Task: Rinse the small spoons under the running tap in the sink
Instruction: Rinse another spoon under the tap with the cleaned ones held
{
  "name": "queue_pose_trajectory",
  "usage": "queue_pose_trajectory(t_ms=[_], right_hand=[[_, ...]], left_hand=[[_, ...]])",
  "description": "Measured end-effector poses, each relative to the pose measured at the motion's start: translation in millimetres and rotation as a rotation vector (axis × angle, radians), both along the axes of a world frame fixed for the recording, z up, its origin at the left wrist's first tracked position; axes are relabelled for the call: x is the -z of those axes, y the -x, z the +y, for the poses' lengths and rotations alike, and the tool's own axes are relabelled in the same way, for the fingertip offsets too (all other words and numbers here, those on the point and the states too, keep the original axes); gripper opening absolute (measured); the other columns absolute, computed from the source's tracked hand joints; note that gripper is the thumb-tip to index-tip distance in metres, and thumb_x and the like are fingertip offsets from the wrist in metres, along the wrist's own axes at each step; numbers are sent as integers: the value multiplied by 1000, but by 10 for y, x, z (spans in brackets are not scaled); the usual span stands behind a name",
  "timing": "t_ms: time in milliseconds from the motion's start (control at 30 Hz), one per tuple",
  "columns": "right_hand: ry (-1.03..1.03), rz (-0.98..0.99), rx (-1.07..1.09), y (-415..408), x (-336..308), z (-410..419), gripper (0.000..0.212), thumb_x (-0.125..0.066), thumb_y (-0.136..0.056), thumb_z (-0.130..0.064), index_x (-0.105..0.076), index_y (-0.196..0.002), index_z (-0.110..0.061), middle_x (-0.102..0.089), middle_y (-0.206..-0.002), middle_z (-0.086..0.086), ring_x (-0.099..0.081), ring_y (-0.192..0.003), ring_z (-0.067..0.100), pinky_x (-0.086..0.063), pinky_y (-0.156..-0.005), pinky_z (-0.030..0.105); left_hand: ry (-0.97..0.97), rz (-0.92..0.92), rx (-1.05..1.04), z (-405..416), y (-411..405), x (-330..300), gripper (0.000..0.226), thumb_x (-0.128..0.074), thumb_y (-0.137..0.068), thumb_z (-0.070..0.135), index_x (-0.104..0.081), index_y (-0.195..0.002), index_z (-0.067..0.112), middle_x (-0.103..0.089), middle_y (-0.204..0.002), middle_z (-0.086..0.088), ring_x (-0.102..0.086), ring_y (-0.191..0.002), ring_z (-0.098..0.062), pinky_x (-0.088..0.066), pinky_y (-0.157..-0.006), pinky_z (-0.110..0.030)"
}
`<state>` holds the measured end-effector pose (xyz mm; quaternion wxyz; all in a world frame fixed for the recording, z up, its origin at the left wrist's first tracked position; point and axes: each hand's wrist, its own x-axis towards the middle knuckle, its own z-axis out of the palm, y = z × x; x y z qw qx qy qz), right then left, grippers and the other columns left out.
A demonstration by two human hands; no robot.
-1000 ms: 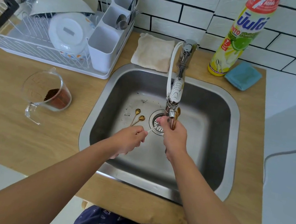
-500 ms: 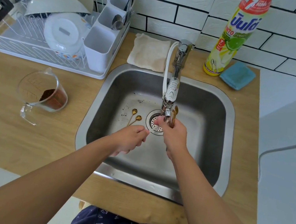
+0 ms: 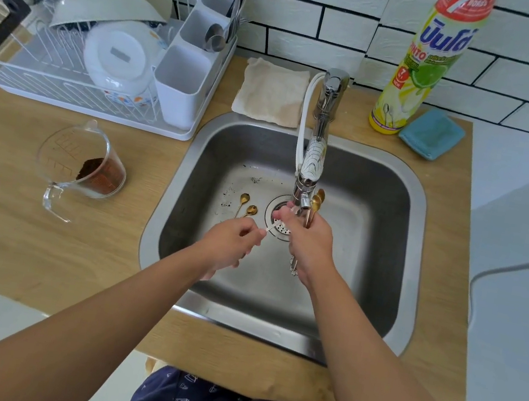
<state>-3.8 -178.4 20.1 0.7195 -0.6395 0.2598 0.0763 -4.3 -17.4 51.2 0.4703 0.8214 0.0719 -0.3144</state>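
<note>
Head view: our right hand [image 3: 309, 247] gripped gold spoons [image 3: 317, 200] under the tap [image 3: 310, 166]; our left hand [image 3: 232, 242] pinched a thin white stick (two spoons [image 3: 247, 205] waited unrinsed).

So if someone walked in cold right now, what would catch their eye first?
Probably the two hands meeting under the tap over the steel sink: the right hand grips a bunch of gold spoons at the spout, while the left hand pinches a thin white stick. Next, two more gold spoons lying on the basin floor, left of the drain.
</note>
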Motion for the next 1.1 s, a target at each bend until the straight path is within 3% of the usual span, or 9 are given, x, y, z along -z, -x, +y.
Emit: queue_pose_trajectory(t_ms=[100,267,433,567,633,767,933,1033,1100], right_hand=[[-101,35,96,-42,-28,-33,24,-54,-105,-24,-76,-97,-18,-80,-80,-3,-33,-41,5,-29,-38,17],[83,-19,-36,-18,-17,-19,9,-75,-92,-29,-77,-93,-21,-72,-78,-6,-62,-67,-1,-46,-61,11],[-55,25,75,-56,-1,-45,23,-59,-102,-28,-78,-95,-16,-73,-64,-11,-47,-38,-1,-34,-40,11],[117,10,-15,14,21,22,17,-72,-92,-36,-80,-79,-30,-77,-81,-13,-65,-68,2,-46,-67,20],[37,59,11,-2,12,26,20,-65,-99,-30,-80,-86,-25,-78,-78,-15,-55,-53,4,-40,-59,20],[-189,69,119,-46,-20,-16,23,-51,-108,-28,-71,-103,-19,-81,-97,6,-30,-38,4,-26,-39,19],[-389,55,159,-55,-27,-130,26,-56,-106,-36,-69,-104,-14,-74,-111,18,-28,-42,3,-27,-38,16],[-449,72,93,-14,-16,-116,25,-55,-107,-28,-68,-98,-9,-73,-100,12,-28,-44,3,-26,-40,14],[-505,79,107,-8,-30,-142,35,-52,-107,-34,-66,-87,-9,-66,-92,12,-28,-44,3,-26,-40,15]], left_hand=[[-26,-32,10,20,16,18,30,-53,-101,41,-63,-92,15,-58,-77,-3,-48,-69,-17,-44,-59,-29],[25,-8,-8,18,21,24,29,-54,-101,39,-63,-94,13,-56,-77,-3,-47,-69,-16,-43,-59,-28],[39,-9,-37,4,33,31,26,-62,-98,37,-64,-92,12,-55,-75,-3,-46,-66,-16,-43,-59,-30],[-45,-111,-38,-33,42,42,19,-69,-94,33,-64,-87,16,-58,-74,-1,-48,-67,-16,-43,-61,-33],[-43,-113,-29,-44,60,38,18,-70,-93,34,-64,-88,18,-60,-78,-1,-50,-70,-15,-44,-62,-32],[53,67,79,2,96,-17,16,-60,-100,33,-61,-100,17,-61,-79,0,-52,-66,-12,-44,-54,-25],[170,219,42,-6,134,-16,29,-39,-105,22,-66,-113,18,-47,-73,2,-39,-59,-9,-32,-51,-22],[335,187,-4,-192,85,-39,26,-39,-103,8,-65,-103,10,-43,-69,3,-37,-55,-7,-31,-50,-20],[351,112,-52,-300,53,-37,15,-47,-103,8,-61,-99,6,-53,-72,-2,-44,-55,-7,-34,-50,-20]])
